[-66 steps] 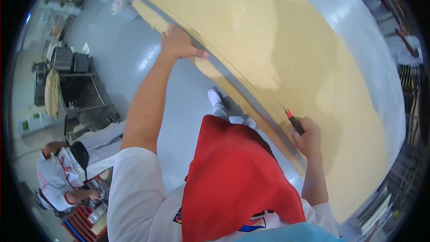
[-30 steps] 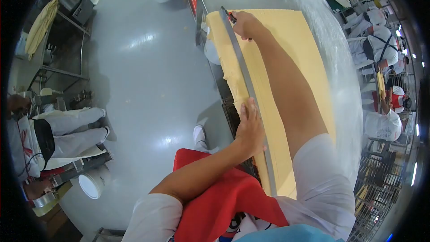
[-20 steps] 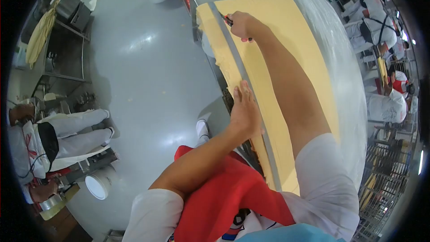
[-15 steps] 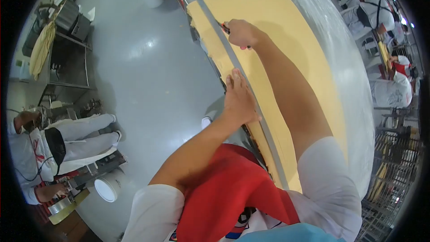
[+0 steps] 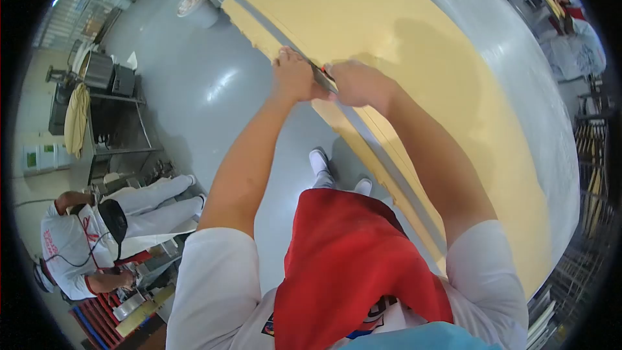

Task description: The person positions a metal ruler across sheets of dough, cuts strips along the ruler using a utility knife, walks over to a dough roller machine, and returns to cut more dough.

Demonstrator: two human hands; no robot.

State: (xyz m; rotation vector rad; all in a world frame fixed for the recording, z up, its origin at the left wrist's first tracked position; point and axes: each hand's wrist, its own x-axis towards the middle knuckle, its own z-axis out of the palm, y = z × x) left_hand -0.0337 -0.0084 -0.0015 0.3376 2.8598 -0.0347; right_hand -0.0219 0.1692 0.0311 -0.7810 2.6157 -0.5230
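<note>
A large flat yellow sheet (image 5: pixel 453 84), perhaps cake or dough, covers much of the table. Along its left edge lies a long grey metal straightedge (image 5: pixel 379 149), with an uneven strip of the sheet showing beyond it. My left hand (image 5: pixel 295 76) presses on the straightedge, fingers extended and thumb toward my right hand. Close beside it, my right hand (image 5: pixel 363 83) is closed around a small knife (image 5: pixel 325 72) with red and black on it; most of the knife is hidden by the fingers. A thin line runs in the sheet alongside the straightedge.
The metal table (image 5: pixel 518 45) has a shiny, plastic-like surface. A white bucket (image 5: pixel 197 10) stands on the floor past the far end. At left, a co-worker (image 5: pixel 97 233) stands near a metal stand (image 5: pixel 120 123) with equipment. Racks (image 5: pixel 589 175) and other people are at right.
My right hand has come nearer along the straightedge with the knife. My left hand has shifted farther along it, so both hands are now side by side. The camera view has turned.
</note>
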